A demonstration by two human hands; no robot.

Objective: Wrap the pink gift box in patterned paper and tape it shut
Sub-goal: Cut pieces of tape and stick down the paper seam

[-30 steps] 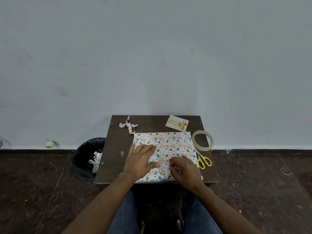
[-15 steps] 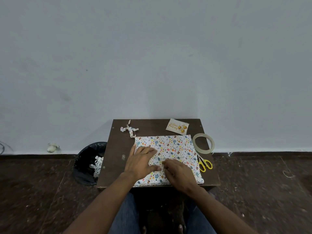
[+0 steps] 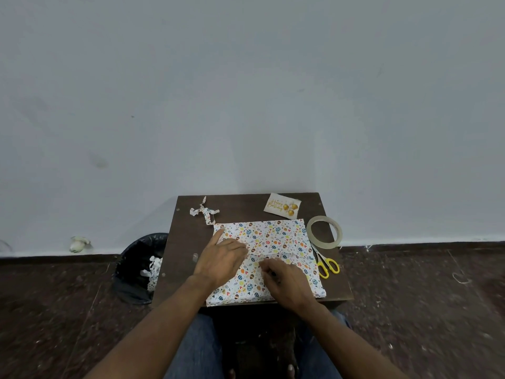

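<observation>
Left hand (image 3: 220, 262) grip released, flat on patterned paper (image 3: 276, 236); right hand (image 3: 287, 283) pinching its seam

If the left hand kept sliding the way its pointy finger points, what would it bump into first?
The left hand lies flat on the patterned paper, finger aimed up-left toward the far-left corner. Past that corner, the crumpled paper scrap probably comes first, though the finger's line may pass just beside it.

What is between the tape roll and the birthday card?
Only bare brown tabletop shows between the tape roll and the birthday card in the head view.
</observation>
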